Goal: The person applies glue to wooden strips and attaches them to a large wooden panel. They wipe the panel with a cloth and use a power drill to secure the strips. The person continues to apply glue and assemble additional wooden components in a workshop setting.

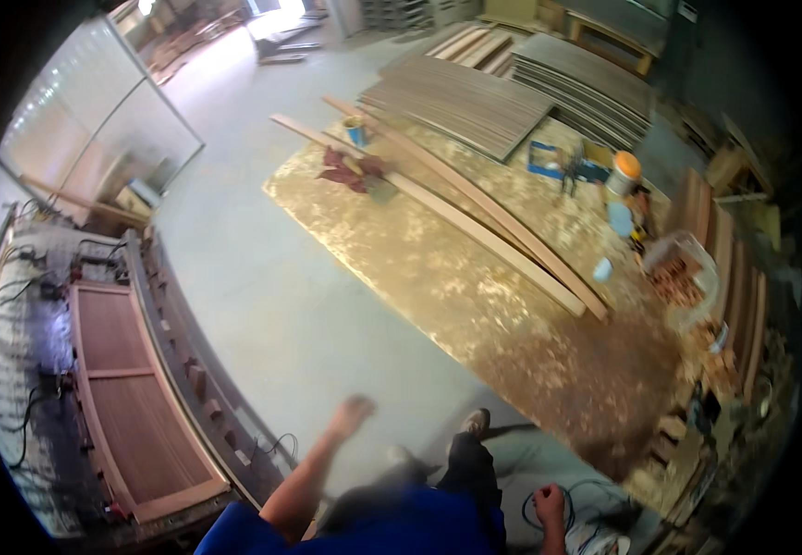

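Observation:
My left hand is stretched forward over the grey floor, smeared by motion, so its fingers cannot be told apart. Low on the right, my right hand hangs with curled fingers beside a coiled blue hose. Whatever it may hold is hidden. Ahead lies a large, worn yellowish work table. Two long wooden strips rest across it, with a dark red cloth and a blue cup at their far ends. At the left, a framed wooden door panel lies in a clamping bench.
Stacked boards and a wide panel lie at the far side. A white tub with an orange lid, a blue box and a bag of shavings sit on the right. A translucent partition stands far left.

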`<act>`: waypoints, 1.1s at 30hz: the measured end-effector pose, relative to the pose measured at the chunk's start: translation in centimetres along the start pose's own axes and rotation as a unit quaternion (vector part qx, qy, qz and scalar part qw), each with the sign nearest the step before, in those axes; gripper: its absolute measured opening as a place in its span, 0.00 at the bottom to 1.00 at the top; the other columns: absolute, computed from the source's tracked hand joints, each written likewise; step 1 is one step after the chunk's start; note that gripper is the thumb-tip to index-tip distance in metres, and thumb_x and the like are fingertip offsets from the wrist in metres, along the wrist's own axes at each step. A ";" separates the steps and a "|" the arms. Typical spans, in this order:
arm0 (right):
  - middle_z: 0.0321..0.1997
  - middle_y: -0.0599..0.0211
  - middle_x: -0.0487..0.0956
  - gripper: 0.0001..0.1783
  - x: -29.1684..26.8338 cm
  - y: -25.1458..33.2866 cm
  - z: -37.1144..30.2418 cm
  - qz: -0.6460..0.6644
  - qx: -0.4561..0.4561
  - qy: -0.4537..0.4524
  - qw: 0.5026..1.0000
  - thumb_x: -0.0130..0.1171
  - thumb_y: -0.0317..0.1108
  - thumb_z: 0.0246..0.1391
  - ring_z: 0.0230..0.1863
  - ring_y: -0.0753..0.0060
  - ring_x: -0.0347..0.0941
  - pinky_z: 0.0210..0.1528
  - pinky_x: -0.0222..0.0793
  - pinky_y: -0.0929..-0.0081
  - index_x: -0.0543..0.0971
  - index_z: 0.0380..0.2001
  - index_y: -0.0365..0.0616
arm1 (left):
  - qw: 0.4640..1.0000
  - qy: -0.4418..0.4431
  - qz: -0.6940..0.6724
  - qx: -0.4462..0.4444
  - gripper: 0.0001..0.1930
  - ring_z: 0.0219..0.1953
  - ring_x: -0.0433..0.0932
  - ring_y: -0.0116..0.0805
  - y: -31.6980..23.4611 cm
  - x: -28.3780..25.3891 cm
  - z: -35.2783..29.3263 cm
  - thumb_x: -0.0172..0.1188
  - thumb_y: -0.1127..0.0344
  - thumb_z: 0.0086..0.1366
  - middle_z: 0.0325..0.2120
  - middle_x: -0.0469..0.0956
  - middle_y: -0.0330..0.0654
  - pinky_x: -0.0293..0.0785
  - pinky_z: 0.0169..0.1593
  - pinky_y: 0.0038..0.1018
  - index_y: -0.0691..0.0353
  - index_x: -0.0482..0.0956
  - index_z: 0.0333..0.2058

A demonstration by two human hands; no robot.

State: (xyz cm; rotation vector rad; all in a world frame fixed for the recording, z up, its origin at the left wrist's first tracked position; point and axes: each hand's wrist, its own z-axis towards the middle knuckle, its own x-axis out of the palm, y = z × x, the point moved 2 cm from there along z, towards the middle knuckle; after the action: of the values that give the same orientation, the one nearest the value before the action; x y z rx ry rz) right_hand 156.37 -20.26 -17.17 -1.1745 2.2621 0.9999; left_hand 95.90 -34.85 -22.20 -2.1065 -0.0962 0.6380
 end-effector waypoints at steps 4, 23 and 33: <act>0.29 0.59 0.81 0.08 0.1 7.5 7.3 -0.037 -0.148 -0.027 0.988 0.63 0.31 0.53 0.32 0.66 0.80 0.37 0.75 0.66 0.78 0.32 0.37 | 0.997 0.014 0.071 0.023 0.15 0.40 0.84 0.34 -10.1 4.2 4.9 0.58 0.57 0.71 0.37 0.85 0.43 0.79 0.44 0.31 0.65 0.81 0.44; 0.39 0.51 0.80 0.16 6.9 68.2 25.2 -0.051 -0.469 0.079 0.878 0.64 0.32 0.54 0.41 0.48 0.78 0.46 0.75 0.59 0.77 0.45 0.39 | 0.958 -0.248 -0.058 0.130 0.29 0.46 0.80 0.38 -27.1 -23.6 62.5 0.75 0.63 0.52 0.44 0.81 0.45 0.77 0.51 0.34 0.68 0.76 0.51; 0.58 0.51 0.73 0.38 4.2 87.5 29.1 0.014 -0.567 -0.029 0.823 0.78 0.31 0.37 0.60 0.47 0.70 0.61 0.67 0.51 0.74 0.54 0.48 | 0.914 0.259 -0.304 0.069 0.36 0.49 0.80 0.34 -38.3 -10.3 49.9 0.68 0.74 0.61 0.53 0.78 0.44 0.74 0.61 0.34 0.65 0.64 0.66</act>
State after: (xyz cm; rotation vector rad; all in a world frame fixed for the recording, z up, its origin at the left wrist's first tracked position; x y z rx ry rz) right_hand 82.59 33.42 -3.17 -1.4250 1.5098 2.5018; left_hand 69.65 22.01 -10.53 -1.8920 -0.3776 -0.2810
